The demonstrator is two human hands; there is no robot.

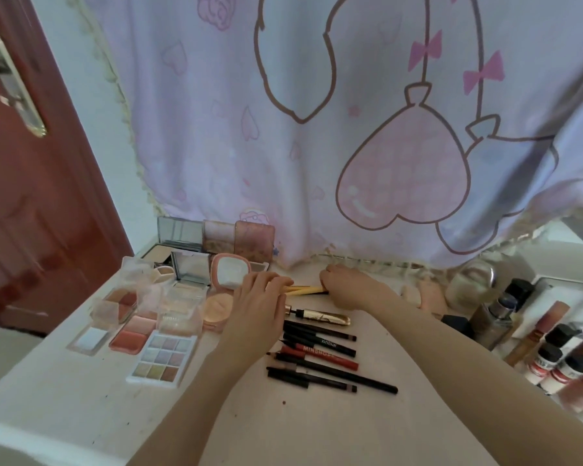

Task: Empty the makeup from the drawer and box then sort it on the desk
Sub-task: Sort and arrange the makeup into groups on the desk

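Sorting well advanced: palettes (pixel 155 361) and compacts grouped at bench (pixel 64 408) left, pencils (pixel 320 361) rowed at centre, bottles (pixel 552 361) at right. Left hand (pixel 260 307) and right hand (pixel 347 290) each pinch opposite ends of yellow brushes (pixel 305 290), above gold mascara (pixel 320 316). Drawer, box not visible. Curtain (pixel 317 129) hem hangs close behind brushes.

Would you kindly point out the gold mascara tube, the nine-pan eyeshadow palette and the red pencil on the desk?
gold mascara tube (pixel 323 317): head view, middle of the gold barrel.
nine-pan eyeshadow palette (pixel 162 359): head view, centre pan.
red pencil (pixel 320 356): head view, middle of the red shaft.
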